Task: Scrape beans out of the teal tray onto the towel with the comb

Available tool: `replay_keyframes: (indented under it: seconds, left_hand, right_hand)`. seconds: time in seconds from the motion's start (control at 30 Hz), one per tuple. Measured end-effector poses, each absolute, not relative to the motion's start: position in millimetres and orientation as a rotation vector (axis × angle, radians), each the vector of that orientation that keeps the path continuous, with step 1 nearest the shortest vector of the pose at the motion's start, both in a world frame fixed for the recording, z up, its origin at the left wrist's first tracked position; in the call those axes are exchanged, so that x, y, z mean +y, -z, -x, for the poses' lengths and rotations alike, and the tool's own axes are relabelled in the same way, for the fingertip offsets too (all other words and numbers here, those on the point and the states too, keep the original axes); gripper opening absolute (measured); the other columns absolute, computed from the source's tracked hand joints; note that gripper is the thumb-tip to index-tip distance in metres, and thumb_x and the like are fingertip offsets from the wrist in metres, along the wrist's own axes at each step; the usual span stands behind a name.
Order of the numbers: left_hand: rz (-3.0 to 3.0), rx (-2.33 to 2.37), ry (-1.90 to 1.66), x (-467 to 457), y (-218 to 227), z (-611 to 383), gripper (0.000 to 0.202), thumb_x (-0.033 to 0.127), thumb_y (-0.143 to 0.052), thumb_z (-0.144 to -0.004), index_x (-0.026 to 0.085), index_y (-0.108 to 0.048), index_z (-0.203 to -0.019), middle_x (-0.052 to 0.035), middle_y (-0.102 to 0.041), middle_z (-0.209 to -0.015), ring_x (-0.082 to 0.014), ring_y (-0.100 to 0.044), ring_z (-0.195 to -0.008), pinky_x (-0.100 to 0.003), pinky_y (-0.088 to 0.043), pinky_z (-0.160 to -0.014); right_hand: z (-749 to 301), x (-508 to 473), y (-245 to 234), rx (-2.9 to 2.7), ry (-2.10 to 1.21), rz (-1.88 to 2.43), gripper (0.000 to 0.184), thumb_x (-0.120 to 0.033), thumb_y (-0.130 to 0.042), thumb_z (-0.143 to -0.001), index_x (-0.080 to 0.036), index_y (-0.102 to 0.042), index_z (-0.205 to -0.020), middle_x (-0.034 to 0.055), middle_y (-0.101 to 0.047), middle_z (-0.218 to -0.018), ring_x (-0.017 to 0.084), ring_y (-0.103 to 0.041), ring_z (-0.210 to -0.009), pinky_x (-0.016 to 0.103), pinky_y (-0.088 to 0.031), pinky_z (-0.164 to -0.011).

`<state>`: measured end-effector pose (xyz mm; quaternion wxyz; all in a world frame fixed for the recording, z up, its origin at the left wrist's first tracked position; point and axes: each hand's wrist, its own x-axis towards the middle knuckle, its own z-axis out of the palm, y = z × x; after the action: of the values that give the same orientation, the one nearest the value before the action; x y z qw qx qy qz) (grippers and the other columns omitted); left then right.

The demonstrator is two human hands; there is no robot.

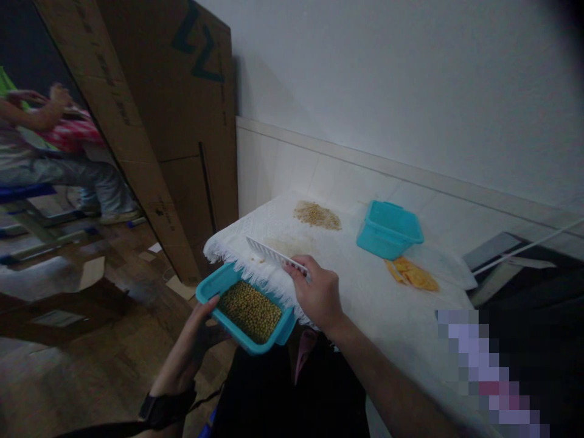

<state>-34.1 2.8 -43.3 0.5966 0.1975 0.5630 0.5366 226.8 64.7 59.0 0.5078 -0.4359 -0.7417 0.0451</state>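
Note:
My left hand (207,319) grips the left side of a turquoise plastic tub (258,348), its thumb over the rim. Greenish-yellow beans (250,311) cover the bottom of the tub, which I hold just below the table's fringed cloth edge. In my right hand (319,289) is a white ribbed plastic strip (269,252), pinched at its near end and held on edge at the cloth. A few loose beans (258,260) lie by the strip near the fringe. Farther back on the white cloth (351,274) rests a small pile of pale beans or grains (317,214).
A second turquoise tub (392,228) stands at the back right beside a clear bag with orange-yellow pieces (413,274). A tall cardboard box (182,121) rises left of the table, and a wall closes off the back. Another person (55,140) sits at far left.

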Motion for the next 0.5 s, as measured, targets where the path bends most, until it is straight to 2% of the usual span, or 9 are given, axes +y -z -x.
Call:
replay_keyframes:
  seconds: [0.13,0.27,0.4,0.5]
  left_hand:
    - [-0.434,1.317,-1.251,2.5,39.5,34.4,0.074,0.063,-0.089,-0.085,0.028,-0.073,-0.148,-0.0135,-0.082,-0.139,-0.0345,-0.085,-0.101,-0.043,-0.071,-0.081]
    - [-0.424,1.311,-1.253,2.8,37.0,34.1,0.073,0.059,-0.088,-0.087,0.030,-0.073,-0.152,-0.0119,-0.084,-0.140,-0.0320,-0.086,-0.096,-0.042,-0.071,-0.083]
    - [-0.419,1.325,-1.235,2.6,34.2,31.9,0.072,0.055,-0.084,-0.092,0.029,-0.069,-0.158,-0.0131,-0.081,-0.148,-0.0304,-0.087,-0.094,-0.041,-0.072,-0.080]
    - [-0.427,1.298,-1.240,-0.6,28.0,33.1,0.066,0.052,-0.084,-0.095,0.024,-0.073,-0.153,-0.0155,-0.081,-0.150,-0.0339,-0.088,-0.106,-0.040,-0.073,-0.081]
  right_hand:
    - [-224.0,50.5,-61.3,-1.808,-0.196,0.932,0.012,-0.021,-0.072,-0.104,-0.025,-0.082,-0.098,0.0013,-0.085,-0.079,0.017,-0.079,-0.061,0.022,-0.058,-0.060]
    - [-225.7,33.8,-65.7,-1.678,-0.336,0.967,0.007,-0.023,-0.076,-0.101,-0.025,-0.080,-0.095,-0.0003,-0.083,-0.075,0.015,-0.074,-0.056,0.023,-0.058,-0.057]
    - [-230.2,25.6,-64.5,-1.588,-0.453,1.004,0.009,-0.030,-0.079,-0.100,-0.024,-0.080,-0.093,0.0006,-0.083,-0.075,0.016,-0.073,-0.056,0.024,-0.058,-0.055]
    - [-242.2,21.4,-63.5,-1.459,-0.596,1.082,0.019,-0.042,-0.086,-0.095,-0.024,-0.079,-0.093,0.0014,-0.082,-0.073,0.018,-0.073,-0.056,0.025,-0.058,-0.051]
